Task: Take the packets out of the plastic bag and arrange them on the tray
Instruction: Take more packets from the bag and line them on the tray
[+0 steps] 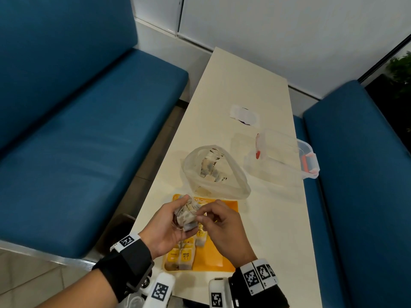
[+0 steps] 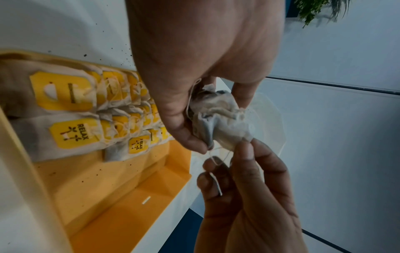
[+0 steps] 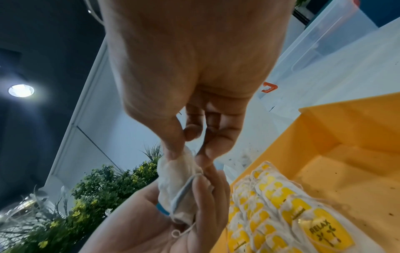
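Observation:
My left hand grips a bunch of tea-bag packets just above the orange tray. My right hand pinches one packet of the bunch between thumb and forefinger. In the left wrist view the bunch sits in my curled left fingers, and my right hand holds its edge and strings. Rows of packets with yellow "RELAX" tags lie in the tray; the same packets show in the right wrist view. The clear plastic bag with more packets stands behind the tray.
A clear plastic box with red clips stands to the right of the bag. A white wrapper lies farther back on the cream table. Blue benches flank the table on both sides.

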Motion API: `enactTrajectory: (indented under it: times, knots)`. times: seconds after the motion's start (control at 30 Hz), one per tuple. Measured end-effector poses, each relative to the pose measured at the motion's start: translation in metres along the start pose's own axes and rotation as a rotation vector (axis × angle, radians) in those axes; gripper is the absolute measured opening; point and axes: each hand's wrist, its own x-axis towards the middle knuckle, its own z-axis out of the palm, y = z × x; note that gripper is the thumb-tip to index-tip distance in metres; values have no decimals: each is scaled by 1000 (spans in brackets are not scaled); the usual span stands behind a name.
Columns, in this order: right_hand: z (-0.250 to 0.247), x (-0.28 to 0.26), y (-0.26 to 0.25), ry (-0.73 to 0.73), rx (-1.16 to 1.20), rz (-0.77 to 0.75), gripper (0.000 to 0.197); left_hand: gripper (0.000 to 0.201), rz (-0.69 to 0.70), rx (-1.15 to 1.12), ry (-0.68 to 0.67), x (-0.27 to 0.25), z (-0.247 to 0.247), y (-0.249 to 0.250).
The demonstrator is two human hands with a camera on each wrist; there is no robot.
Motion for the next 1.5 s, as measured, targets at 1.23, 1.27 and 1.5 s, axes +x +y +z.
enactTrajectory:
  times: [1.23, 1.27, 1.5]
  knots:
    - [-15, -1, -6, 125, 378, 294, 8, 53, 201, -52, 25, -2, -10, 4]
    - [-17, -1, -7, 102, 399, 308, 8, 53, 207, -55, 32, -2, -11, 6]
    - [-14, -4, 26, 37, 99, 423, 7, 44, 247, -92, 48, -3, -13, 15]
